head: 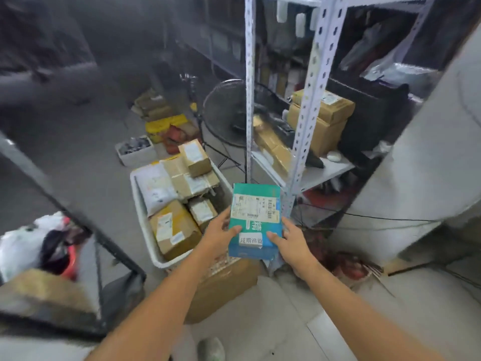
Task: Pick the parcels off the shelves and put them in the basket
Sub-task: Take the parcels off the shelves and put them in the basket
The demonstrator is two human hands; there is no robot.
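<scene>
Teal parcel (256,209), a flat box with a shipping label and barcode on its top face, is held in the air by both hands over the near right corner of the white basket (144,230), just in front of the shelf rack (309,100). The left hand (220,235) grips its left edge and the right hand (291,243) its right edge; each thumb is pressed on the top face and the other fingers are curled underneath, clamped on the box. The basket stands on the floor and holds a white mailer bag (156,186) along its left wall, a large cardboard box (174,227) at its near end and a small cardboard box (195,157) on top at the far end. Brown cardboard parcels (325,118) sit on the rack's shelf board (325,170). A floor fan (226,113) stands beyond the basket's far right corner.
</scene>
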